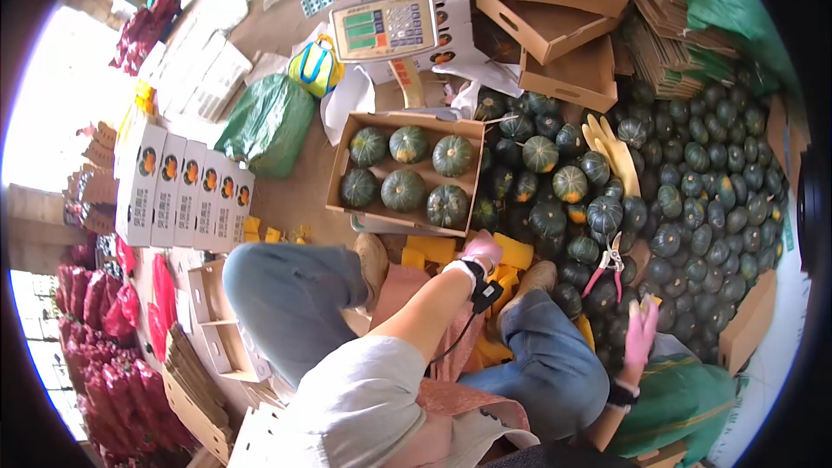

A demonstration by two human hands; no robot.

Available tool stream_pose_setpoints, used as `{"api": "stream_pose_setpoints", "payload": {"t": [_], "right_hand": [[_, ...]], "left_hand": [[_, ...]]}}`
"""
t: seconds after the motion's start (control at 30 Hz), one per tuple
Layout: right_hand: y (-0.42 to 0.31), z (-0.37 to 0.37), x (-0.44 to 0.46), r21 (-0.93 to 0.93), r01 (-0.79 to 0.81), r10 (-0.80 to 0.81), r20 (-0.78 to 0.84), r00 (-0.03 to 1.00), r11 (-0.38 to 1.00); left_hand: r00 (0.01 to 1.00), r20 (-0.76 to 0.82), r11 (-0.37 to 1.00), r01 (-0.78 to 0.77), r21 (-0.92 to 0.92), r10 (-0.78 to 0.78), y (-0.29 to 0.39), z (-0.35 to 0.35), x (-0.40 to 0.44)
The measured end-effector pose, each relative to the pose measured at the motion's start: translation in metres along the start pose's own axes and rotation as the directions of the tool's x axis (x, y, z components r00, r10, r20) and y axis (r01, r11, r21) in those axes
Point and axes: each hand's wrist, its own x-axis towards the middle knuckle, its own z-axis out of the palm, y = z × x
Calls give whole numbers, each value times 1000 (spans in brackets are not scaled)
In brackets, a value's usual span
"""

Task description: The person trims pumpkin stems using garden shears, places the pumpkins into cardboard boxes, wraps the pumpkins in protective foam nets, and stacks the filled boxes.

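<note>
My left hand (483,249), in a pink glove, is at the near right corner of a cardboard box (406,217), among yellow sheets (515,251). Its fingers look curled, and whatever they may hold is hidden. Six dark green pumpkins sit in that box in two rows, one of them a front-middle pumpkin (403,190). My right hand (640,334), gloved in pink too, is raised at the near edge of the pumpkin heap (685,243), fingers stretched. A small yellowish speck shows by its fingertips. Pink-handled pruning shears (609,267) lie on the pumpkins nearby.
A digital scale display (386,27) stands behind the box. Pale yellow gloves (612,154) lie on the heap. Empty cardboard trays (555,26) are stacked at the back. Printed cartons (178,186) and a green sack (267,126) are at left; another green sack (680,403) is at right.
</note>
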Motion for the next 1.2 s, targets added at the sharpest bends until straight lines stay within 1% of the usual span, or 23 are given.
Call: {"api": "stream_pose_setpoints", "payload": {"t": [0.03,0.1,0.2,0.27,0.33,0.37,0.43,0.5,0.53,0.57,0.63,0.67,0.7,0.77,0.8,0.83,0.87,0.9,0.93,0.97,1.07,1.1,1.2], "right_hand": [[-9,-21,-12,46,-6,6,7,1000,999],[-75,-58,-43,-195,28,-22,33,999,980],[-163,-63,-91,-350,186,-232,-95,968,918],[-203,-42,-116,-89,69,-70,-3,998,994],[-229,-1,-137,197,-50,12,189,982,979],[-236,30,-146,331,-125,14,317,948,935],[-251,93,-166,421,94,-227,278,933,902],[-241,128,-167,498,138,-375,414,830,856],[-248,136,-168,464,57,-315,501,806,884],[-258,144,-166,446,52,-304,515,801,894],[-273,158,-163,398,34,-265,544,796,917],[-271,169,-158,448,100,-323,456,829,889],[-274,168,-145,346,362,-488,418,766,865],[-285,171,-131,333,410,-521,392,758,849],[-295,171,-131,392,293,-455,428,781,872],[-294,176,-123,344,408,-522,369,769,845],[-299,186,-120,370,368,-487,310,816,853],[-304,192,-117,375,334,-450,284,846,865],[-287,197,-106,365,270,-383,284,879,891],[-278,201,-94,337,343,-446,301,843,877],[-285,223,-95,128,412,-431,252,866,902],[-274,233,-89,212,431,-474,237,848,877],[-279,250,-87,189,481,-514,219,829,856]], "left_hand": [[998,63,1000,-17,25,15,-6,8,17],[975,-141,985,-168,26,170,-4,-5,-17],[857,-212,830,-511,-225,470,-2,-20,-55],[767,-169,604,-602,-522,618,2,-43,-113],[587,-144,443,-729,-522,796,-7,-78,-181],[553,-25,464,-722,-514,833,-16,-101,-213],[290,-113,103,-638,-763,950,-44,-97,-221],[339,-34,159,-524,-837,940,-71,-118,-227],[328,26,195,-495,-846,944,-84,-132,-224],[299,-26,174,-622,-763,954,-95,-138,-221],[315,-120,118,-642,-757,942,-108,-152,-223],[321,-96,155,-672,-724,942,-113,-158,-218],[308,-120,139,-700,-701,944,-115,-161,-215],[289,-211,94,-768,-634,934,-112,-174,-210],[231,-239,33,-781,-624,943,-112,-187,-208],[239,-259,8,-749,-662,936,-111,-179,-198],[251,-251,22,-747,-664,935,-110,-187,-196],[334,-208,152,-789,-596,919,-108,-193,-199],[289,-375,117,-901,-418,881,-103,-187,-192],[98,-597,-72,-965,-253,796,-95,-174,-172],[483,-702,227,-873,-431,523,-93,-175,-177],[529,-729,268,-849,-456,435,-96,-169,-173],[633,-537,395,-771,-499,557,-112,-162,-169]]}}
